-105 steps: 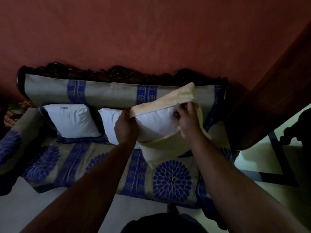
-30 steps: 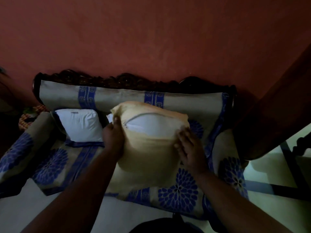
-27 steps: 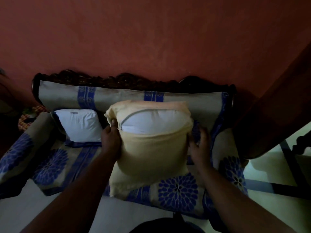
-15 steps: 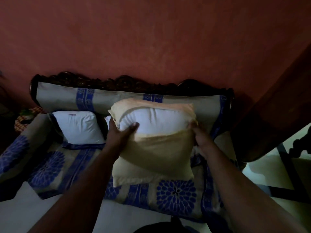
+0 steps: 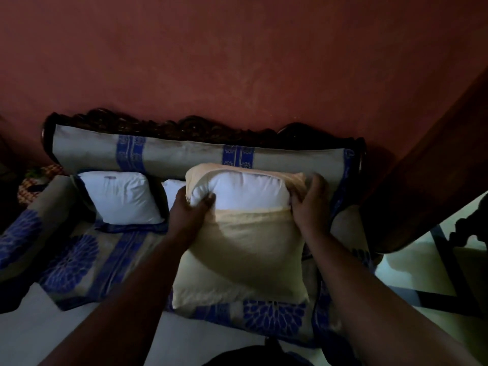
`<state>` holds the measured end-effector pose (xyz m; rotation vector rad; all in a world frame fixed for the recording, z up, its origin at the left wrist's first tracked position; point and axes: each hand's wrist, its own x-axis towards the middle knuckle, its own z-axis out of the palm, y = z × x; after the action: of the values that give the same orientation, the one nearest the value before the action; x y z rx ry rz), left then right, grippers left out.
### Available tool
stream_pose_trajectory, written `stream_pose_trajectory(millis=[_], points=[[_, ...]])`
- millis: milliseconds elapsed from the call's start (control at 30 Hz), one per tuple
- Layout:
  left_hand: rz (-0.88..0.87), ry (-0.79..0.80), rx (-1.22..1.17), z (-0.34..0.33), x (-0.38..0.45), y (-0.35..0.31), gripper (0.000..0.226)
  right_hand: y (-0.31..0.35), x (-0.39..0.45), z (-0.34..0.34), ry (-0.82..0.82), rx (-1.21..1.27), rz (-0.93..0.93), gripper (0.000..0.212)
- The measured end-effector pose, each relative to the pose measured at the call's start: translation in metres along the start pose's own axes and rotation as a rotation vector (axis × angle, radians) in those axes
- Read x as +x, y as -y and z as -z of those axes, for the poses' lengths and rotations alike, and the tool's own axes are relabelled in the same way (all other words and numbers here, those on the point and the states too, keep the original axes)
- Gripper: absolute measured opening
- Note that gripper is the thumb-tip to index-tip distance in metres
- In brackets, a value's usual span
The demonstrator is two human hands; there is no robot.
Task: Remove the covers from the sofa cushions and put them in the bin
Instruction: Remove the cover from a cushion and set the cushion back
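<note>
1. The cream cover (image 5: 245, 249) was only partly off: the cushion stood on the sofa seat (image 5: 111, 249) against the backrest (image 5: 184, 157), with the white inner cushion (image 5: 243, 191) bulging out of the open top edge.
2. The left hand (image 5: 188, 215) was curled round the white corner at the opening, thumb dug into the filling, so the insert itself was being gripped there, not the cloth.
3. The right hand (image 5: 309, 204) was clamped over the top right corner, fingers bunched on the cover's edge. Whether any insert was caught in that grip couldn't be told.
4. Best guess for doing it well: the insert would've been pulled up and out by the left while the cover was pinned down by the right, pulling in opposite directions and not both on the same layer.
5. The corners were the snag risk, so the fabric was probably better eased over one corner at a time.
6. Two bare white cushions (image 5: 124, 196) were already sat to the left. No bin was in view.
</note>
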<state>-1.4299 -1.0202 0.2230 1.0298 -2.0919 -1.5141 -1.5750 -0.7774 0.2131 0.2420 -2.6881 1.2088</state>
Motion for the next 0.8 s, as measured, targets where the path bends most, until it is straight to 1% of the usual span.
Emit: stream_pose_trajectory(millis=[33, 67, 133, 167, 200, 233, 300, 367, 400, 467, 500, 533, 567, 633, 667, 700, 733, 800], points=[[0.002, -0.011, -0.027, -0.001, -0.002, -0.002, 0.058, 0.006, 0.001, 0.002, 0.036, 0.003, 0.088, 0.081], [0.013, -0.012, -0.059, -0.004, -0.003, -0.004, 0.049, 0.013, 0.004, 0.001, 0.141, -0.016, 0.172, 0.093], [0.038, 0.033, -0.132, -0.009, -0.006, -0.009, 0.035, 0.028, 0.006, -0.009, 0.440, -0.119, 0.274, 0.111], [0.044, 0.070, -0.182, -0.010, -0.008, -0.009, 0.030, 0.032, 0.006, -0.014, 0.533, -0.146, 0.277, 0.117], [0.047, 0.098, -0.230, -0.011, -0.008, -0.008, 0.026, 0.035, 0.010, -0.018, 0.585, -0.140, 0.250, 0.120], [0.044, 0.119, -0.260, -0.010, -0.010, -0.007, 0.023, 0.035, 0.015, -0.020, 0.619, -0.126, 0.226, 0.117], [0.077, 0.192, -0.260, -0.007, -0.010, -0.001, 0.026, 0.033, 0.022, -0.022, 0.711, -0.124, 0.212, 0.096], [0.151, 0.260, -0.205, -0.006, -0.008, 0.005, 0.043, 0.032, 0.020, -0.028, 0.746, -0.166, 0.207, 0.086], [0.187, 0.261, -0.150, -0.005, -0.005, 0.007, 0.058, 0.031, 0.015, -0.032, 0.717, -0.205, 0.222, 0.084], [0.222, 0.234, 0.031, -0.004, 0.001, 0.006, 0.088, 0.031, 0.005, -0.039, 0.661, -0.269, 0.248, 0.082], [0.207, 0.231, 0.130, -0.003, 0.001, 0.005, 0.095, 0.030, 0.004, -0.040, 0.660, -0.254, 0.241, 0.081], [0.169, 0.206, 0.219, -0.002, 0.000, 0.003, 0.095, 0.030, 0.005, -0.038, 0.678, -0.210, 0.227, 0.079], [0.118, 0.159, 0.280, -0.001, 0.001, 0.002, 0.090, 0.030, 0.010, -0.033, 0.716, -0.143, 0.217, 0.074], [0.035, 0.064, 0.291, 0.005, 0.001, 0.002, 0.072, 0.030, 0.018, -0.019, 0.856, -0.015, 0.200, 0.065], [0.024, 0.040, 0.277, 0.007, 0.003, 0.002, 0.067, 0.030, 0.021, -0.012, 0.936, 0.009, 0.203, 0.062], [0.038, 0.037, 0.261, 0.007, 0.004, 0.005, 0.067, 0.029, 0.022, -0.008, 0.986, -0.010, 0.211, 0.061], [0.050, 0.048, 0.247, 0.007, 0.006, 0.005, 0.071, 0.027, 0.020, -0.008, 0.969, -0.048, 0.226, 0.062], [0.075, 0.083, 0.284, 0.003, 0.006, 0.003, 0.086, 0.025, 0.012, -0.016, 0.804, -0.135, 0.242, 0.069]])
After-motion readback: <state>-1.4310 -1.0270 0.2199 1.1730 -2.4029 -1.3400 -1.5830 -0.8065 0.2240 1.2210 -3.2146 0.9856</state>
